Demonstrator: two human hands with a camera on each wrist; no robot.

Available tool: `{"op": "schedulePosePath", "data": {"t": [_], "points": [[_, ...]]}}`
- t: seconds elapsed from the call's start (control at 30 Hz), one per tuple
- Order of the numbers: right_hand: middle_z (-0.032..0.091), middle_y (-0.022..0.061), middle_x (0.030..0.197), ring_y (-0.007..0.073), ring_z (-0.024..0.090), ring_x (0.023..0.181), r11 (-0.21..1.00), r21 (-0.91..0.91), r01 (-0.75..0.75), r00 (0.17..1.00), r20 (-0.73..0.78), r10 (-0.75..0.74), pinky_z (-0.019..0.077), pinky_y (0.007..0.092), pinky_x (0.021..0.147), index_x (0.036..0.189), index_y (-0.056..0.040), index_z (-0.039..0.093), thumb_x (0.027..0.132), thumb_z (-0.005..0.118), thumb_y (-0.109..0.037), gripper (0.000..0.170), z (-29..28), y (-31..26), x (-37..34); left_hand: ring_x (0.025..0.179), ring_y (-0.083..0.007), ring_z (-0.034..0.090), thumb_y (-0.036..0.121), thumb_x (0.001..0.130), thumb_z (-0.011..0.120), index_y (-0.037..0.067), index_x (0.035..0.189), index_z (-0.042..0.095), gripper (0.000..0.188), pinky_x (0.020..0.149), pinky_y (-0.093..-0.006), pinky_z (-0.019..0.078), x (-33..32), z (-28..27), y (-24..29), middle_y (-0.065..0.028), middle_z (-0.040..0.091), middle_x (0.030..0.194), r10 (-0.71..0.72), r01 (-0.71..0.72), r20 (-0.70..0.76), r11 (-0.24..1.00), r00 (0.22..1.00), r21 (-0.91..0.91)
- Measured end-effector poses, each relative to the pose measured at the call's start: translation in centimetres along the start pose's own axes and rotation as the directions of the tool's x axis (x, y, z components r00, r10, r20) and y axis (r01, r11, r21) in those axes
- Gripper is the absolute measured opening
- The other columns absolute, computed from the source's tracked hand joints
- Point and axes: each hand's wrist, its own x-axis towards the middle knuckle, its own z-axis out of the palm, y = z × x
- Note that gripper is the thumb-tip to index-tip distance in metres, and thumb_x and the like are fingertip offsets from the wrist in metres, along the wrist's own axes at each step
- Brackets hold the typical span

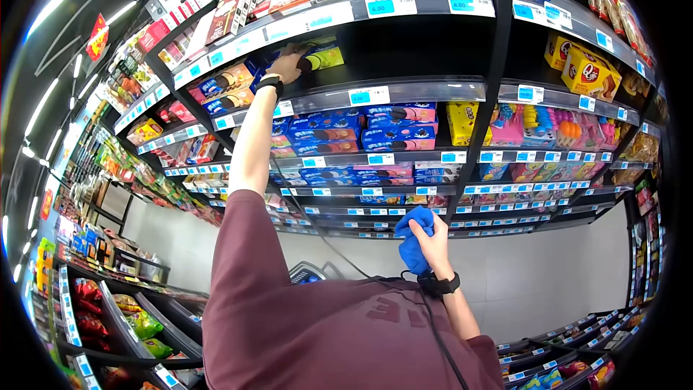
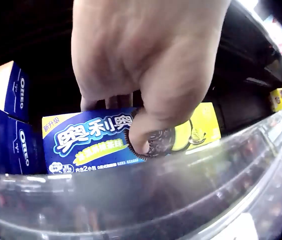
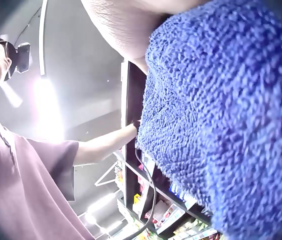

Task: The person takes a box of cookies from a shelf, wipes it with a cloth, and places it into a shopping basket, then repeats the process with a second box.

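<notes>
In the left wrist view my left hand (image 2: pixel 146 55) grips a blue and yellow Oreo cookie box (image 2: pixel 91 142) from above. Its thumb presses the front over the printed cookie, and the other fingers go behind the top edge, mostly hidden. The head view shows this left hand (image 1: pixel 286 66) reaching onto a shelf, with the yellow end of the cookie box (image 1: pixel 328 56) to its right. Down in front of my body, my right hand (image 1: pixel 433 242) holds a crumpled blue cloth (image 1: pixel 413 253). Its fluffy towel weave fills much of the right wrist view.
A clear plastic lip (image 2: pixel 146 200) runs along the shelf front, before the box. More Oreo boxes (image 2: pixel 6 135) stand left of it. A black upright (image 1: pixel 494 50) divides the shelves, with yellow boxes (image 1: pixel 590 72) beyond. Below are stocked shelves; a black cable (image 1: pixel 328 242) hangs near my body.
</notes>
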Motion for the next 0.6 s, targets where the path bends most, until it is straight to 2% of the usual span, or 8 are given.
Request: {"op": "schedulePosePath", "data": {"t": [0.1, 0.3, 0.43, 0.6], "points": [[0.065, 0.0008, 0.085, 0.0066, 0.056, 0.077, 1.000, -0.017, -0.008, 1.000, 0.015, 0.008, 0.0481, 0.0251, 0.071, 0.097, 0.0013, 0.064, 0.088, 0.070, -0.009, 0.015, 0.1, 0.0, 0.2, 0.141, -0.0385, 0.032, -0.001, 0.078, 0.062, 0.021, 0.148, 0.041, 0.076, 0.115, -0.0429, 0.0342, 0.2, 0.4, 0.0, -0.0135, 0.029, 0.157, -0.048, 0.051, -0.030, 0.994, 0.998, 0.098], [0.066, 0.0016, 0.086, 0.0067, 0.059, 0.077, 0.999, 0.012, -0.031, 0.999, 0.015, 0.031, 0.0495, 0.0250, 0.070, 0.097, 0.0009, 0.064, 0.088, 0.070, -0.009, 0.014, 0.6, -0.4, 0.6, 0.139, -0.0368, 0.036, 0.012, 0.087, 0.058, 0.026, 0.150, 0.037, 0.068, 0.111, -0.0449, 0.0397, 1.5, 2.7, -1.9, -0.0146, 0.030, 0.156, -0.036, 0.047, -0.091, 0.992, 0.995, 0.119], [0.067, 0.0025, 0.087, 0.0075, 0.061, 0.078, 1.000, -0.016, -0.024, 1.000, -0.001, 0.024, 0.0503, 0.0249, 0.071, 0.097, 0.0008, 0.064, 0.090, 0.068, -0.008, 0.012, 0.5, -0.2, 0.6, 0.136, -0.0365, 0.042, 0.014, 0.088, 0.057, 0.026, 0.151, 0.035, 0.068, 0.109, -0.0453, 0.0423, 2.4, 2.8, -1.9, -0.0159, 0.033, 0.154, -0.104, 0.109, -0.059, 0.990, 0.993, 0.086], [0.068, 0.0044, 0.088, 0.0098, 0.064, 0.077, 0.995, 0.062, -0.080, 0.997, 0.017, 0.079, 0.0511, 0.0248, 0.070, 0.099, 0.0016, 0.062, 0.092, 0.065, -0.006, 0.010, 0.9, -1.0, 0.6, 0.139, -0.0372, 0.039, 0.010, 0.087, 0.053, 0.025, 0.153, 0.031, 0.071, 0.111, -0.0466, 0.0392, 3.8, 4.1, -3.1, -0.0136, 0.031, 0.157, -0.118, 0.125, -0.054, 0.983, 0.992, 0.135]]}}
